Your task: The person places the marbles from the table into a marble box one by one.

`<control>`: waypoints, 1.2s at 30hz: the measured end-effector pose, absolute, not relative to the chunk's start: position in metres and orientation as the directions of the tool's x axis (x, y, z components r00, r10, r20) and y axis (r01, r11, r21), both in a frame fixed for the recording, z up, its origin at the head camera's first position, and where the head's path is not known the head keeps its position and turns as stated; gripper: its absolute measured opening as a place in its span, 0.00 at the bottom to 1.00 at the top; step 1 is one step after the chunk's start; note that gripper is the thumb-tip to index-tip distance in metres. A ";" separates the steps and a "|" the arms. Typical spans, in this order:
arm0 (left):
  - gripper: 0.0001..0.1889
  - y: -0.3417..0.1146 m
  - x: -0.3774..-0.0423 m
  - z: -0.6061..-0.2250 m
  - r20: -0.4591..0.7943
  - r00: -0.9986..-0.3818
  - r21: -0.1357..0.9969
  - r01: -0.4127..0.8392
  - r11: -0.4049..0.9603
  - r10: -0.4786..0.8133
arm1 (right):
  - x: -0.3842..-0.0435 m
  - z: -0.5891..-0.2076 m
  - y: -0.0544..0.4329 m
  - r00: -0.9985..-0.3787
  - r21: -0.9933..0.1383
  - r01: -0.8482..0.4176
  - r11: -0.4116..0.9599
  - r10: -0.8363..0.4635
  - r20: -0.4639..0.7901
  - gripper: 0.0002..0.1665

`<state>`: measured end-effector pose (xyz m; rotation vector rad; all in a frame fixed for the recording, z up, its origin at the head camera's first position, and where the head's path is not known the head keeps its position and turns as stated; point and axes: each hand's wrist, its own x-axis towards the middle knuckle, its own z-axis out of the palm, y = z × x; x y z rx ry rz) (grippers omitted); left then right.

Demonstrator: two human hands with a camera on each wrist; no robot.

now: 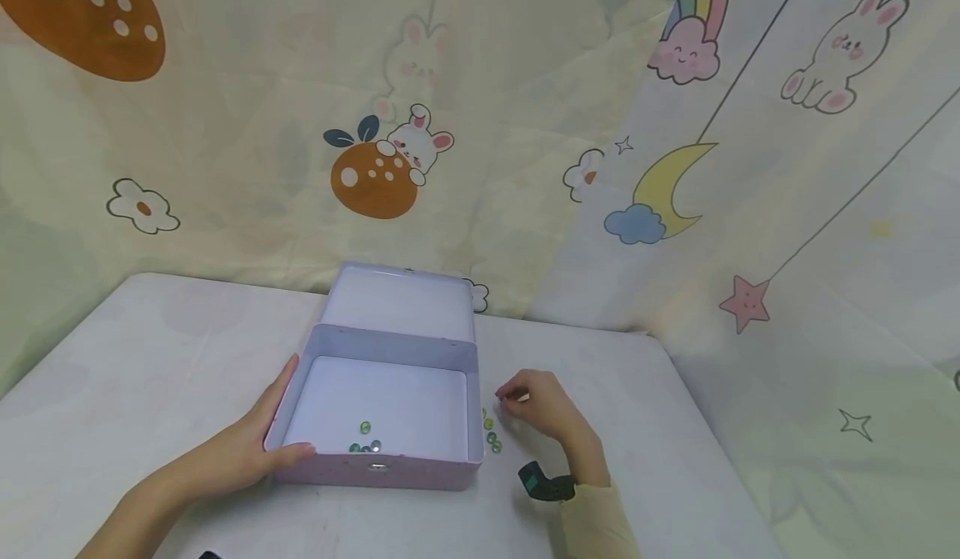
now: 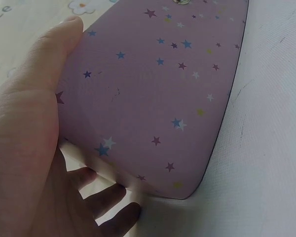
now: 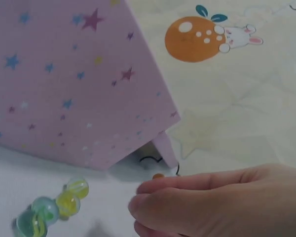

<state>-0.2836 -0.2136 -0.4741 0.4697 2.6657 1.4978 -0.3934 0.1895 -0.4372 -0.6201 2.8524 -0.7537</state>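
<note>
A lilac tin box [image 1: 375, 471] stands on the table with its lid [image 1: 401, 296] tipped back. My left hand [image 1: 240, 451] grips its left front corner, thumb at the front rim and fingers along the side. In the left wrist view the box's star-printed front [image 2: 138, 98] fills the middle. Inside lie several glass marbles [image 1: 365, 427] near the front wall. Right of the box, my right hand [image 1: 547, 409] pinches a small marble, mostly hidden at the fingertips. Several green and yellow marbles [image 3: 67, 203] lie on the table between that hand and the box.
The white table [image 1: 600, 376] reaches back to a printed cloth backdrop [image 1: 255, 126]. The raised lid stands close to this cloth. A black strap with a device [image 1: 546, 486] sits on the right wrist.
</note>
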 end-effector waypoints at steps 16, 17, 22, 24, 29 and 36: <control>0.57 -0.215 -0.278 -0.470 0.092 -0.957 0.852 0.219 0.475 0.275 | -0.378 -0.402 0.163 -0.957 -0.592 -0.289 0.752 -0.243 0.158 0.08; 0.57 -0.214 -0.278 -0.469 0.090 -0.958 0.852 0.215 0.477 0.273 | -0.377 -0.401 0.162 -0.955 -0.597 -0.296 0.746 -0.245 0.168 0.09; 0.56 -0.212 -0.279 -0.469 0.070 -0.961 0.843 0.200 0.499 0.266 | -0.375 -0.394 0.156 -0.943 -0.606 -0.332 0.723 -0.273 0.190 0.09; 0.56 -0.212 -0.280 -0.468 0.065 -0.961 0.836 0.200 0.512 0.269 | -0.376 -0.389 0.152 -0.934 -0.592 -0.353 0.725 -0.306 0.181 0.09; 0.57 -0.213 -0.285 -0.467 0.066 -0.959 0.823 0.209 0.528 0.277 | -0.390 -0.373 0.137 -0.891 -0.531 -0.429 0.730 -0.437 0.119 0.08; 0.58 -0.213 -0.283 -0.470 0.072 -0.959 0.837 0.208 0.506 0.275 | -0.408 -0.371 0.115 -0.805 -0.491 -0.485 0.724 -0.588 -0.071 0.07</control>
